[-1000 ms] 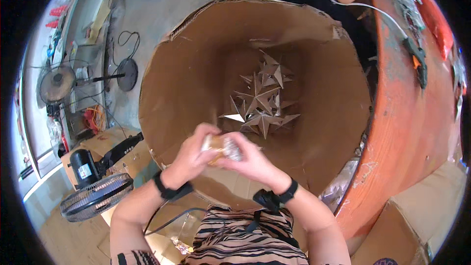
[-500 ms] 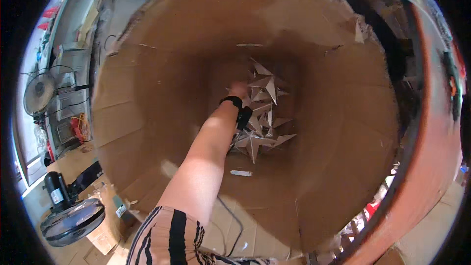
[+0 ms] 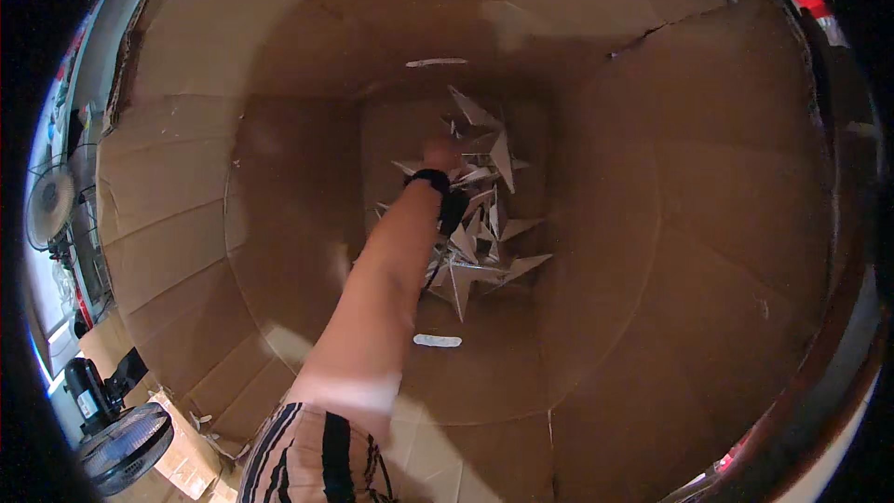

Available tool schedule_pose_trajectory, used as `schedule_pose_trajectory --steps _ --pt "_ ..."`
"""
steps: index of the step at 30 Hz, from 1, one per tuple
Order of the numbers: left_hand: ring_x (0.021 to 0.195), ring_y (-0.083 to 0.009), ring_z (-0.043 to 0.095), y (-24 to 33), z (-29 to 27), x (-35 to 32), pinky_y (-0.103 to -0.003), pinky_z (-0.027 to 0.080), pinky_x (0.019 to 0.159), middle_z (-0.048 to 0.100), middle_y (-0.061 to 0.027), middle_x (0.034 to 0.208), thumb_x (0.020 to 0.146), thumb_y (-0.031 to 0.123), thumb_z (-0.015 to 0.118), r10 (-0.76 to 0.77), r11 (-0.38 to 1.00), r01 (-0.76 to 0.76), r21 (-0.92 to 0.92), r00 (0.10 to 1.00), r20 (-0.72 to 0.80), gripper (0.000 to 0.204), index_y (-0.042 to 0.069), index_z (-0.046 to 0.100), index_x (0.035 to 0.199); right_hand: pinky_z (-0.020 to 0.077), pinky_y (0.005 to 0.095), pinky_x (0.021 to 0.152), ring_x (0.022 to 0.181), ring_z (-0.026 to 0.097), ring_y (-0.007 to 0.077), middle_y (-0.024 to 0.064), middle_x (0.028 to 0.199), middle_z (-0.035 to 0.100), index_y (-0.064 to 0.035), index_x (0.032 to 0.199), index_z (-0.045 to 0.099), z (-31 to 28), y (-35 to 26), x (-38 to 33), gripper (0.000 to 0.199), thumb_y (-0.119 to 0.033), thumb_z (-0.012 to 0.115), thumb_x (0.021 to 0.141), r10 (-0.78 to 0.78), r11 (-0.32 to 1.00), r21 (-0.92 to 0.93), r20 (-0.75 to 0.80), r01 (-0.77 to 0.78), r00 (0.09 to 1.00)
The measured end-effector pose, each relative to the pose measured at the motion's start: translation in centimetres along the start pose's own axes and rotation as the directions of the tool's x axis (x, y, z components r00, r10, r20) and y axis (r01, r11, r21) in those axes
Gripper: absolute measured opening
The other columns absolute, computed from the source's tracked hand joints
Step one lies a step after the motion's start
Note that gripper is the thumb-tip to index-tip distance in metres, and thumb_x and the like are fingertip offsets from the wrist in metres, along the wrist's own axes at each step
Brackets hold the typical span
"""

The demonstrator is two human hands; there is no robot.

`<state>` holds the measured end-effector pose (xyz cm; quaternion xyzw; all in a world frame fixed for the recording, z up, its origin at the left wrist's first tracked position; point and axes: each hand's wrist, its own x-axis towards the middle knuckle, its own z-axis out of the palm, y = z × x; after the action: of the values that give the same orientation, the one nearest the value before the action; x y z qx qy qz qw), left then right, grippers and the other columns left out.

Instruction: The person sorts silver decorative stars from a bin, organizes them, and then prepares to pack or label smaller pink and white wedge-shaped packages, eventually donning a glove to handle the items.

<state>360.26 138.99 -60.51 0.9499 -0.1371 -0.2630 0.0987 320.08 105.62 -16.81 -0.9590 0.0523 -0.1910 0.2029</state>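
My left arm reaches down into a deep brown cardboard box (image 3: 708,251). At its end my left hand (image 3: 442,154) is dim and blurred among several pale star-shaped pieces (image 3: 459,284) on the box's bottom. Its fingers are hidden, so whether it grips a star is not visible. A black band (image 3: 430,179) circles the wrist, and a dark object (image 3: 453,211) sits right beside it. The stars have pointed, folded-looking arms and lie overlapping in a loose heap. My right hand is out of view.
Box walls surround the arm, with slots in the near wall (image 3: 438,341) and far wall (image 3: 436,62). A tear (image 3: 643,37) marks the upper right. Outside on the left stand a black fan (image 3: 126,447), another fan (image 3: 51,207) and a small carton (image 3: 186,447).
My view has moved closer over the box, so its walls fill more of the picture. The left hand stays low among the stars; more star points show left of it.
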Motion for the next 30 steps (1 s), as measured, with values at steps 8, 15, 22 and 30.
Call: schedule_pose_trajectory --steps 8,15,22,30 --pt "0.086 -0.0343 0.063 -7.9 4.8 3.6 -0.045 0.050 0.074 0.065 -0.0184 0.091 0.072 0.052 0.061 -0.091 0.995 0.096 0.002 0.948 -0.306 0.054 0.007 0.065 0.101 0.0430 0.0441 0.088 0.074 0.059 0.0272 0.0095 0.086 0.063 -0.0003 0.110 0.056 0.0 -1.1 -1.9 0.050 -0.035 0.069 0.076 -0.234 0.971 -0.103 -0.195 0.218 0.952" --pt "0.056 -0.0122 0.052 4.7 -8.2 -8.8 -0.029 0.045 0.053 0.057 -0.0041 0.063 0.078 0.015 0.062 -0.213 0.067 0.212 -0.975 0.958 0.194 0.014 0.002 0.062 0.074 0.0441 0.0428 0.086 0.075 0.060 0.0272 0.0097 0.088 0.064 -0.0016 0.105 0.060 -6.1 -6.8 2.1 0.041 -0.032 0.066 0.078 0.048 0.998 -0.014 -0.376 -0.057 0.925" --pt "0.070 -0.0093 0.054 0.9 -27.1 -30.8 -0.022 0.044 0.062 0.060 -0.0020 0.078 0.086 0.016 0.059 -0.278 -0.059 0.206 -0.977 0.936 0.215 0.020 -0.002 0.062 0.095 0.0334 0.0382 0.098 0.114 0.043 0.0275 0.0156 0.124 0.042 0.0019 0.127 0.034 -2.5 -11.2 5.1 0.055 -0.027 0.057 0.085 0.564 0.755 0.407 -0.002 -0.515 0.826" --pt "0.070 -0.0080 0.054 8.0 -41.5 -42.5 -0.021 0.044 0.063 0.061 -0.0015 0.081 0.087 0.013 0.057 -0.085 -0.071 0.016 -0.997 0.996 0.022 0.026 -0.003 0.059 0.108 0.0357 0.0395 0.090 0.101 0.046 0.0308 0.0173 0.108 0.048 0.0029 0.115 0.045 -2.5 -11.1 6.5 0.055 -0.031 0.067 0.079 0.410 0.880 0.306 -0.105 -0.363 0.906"
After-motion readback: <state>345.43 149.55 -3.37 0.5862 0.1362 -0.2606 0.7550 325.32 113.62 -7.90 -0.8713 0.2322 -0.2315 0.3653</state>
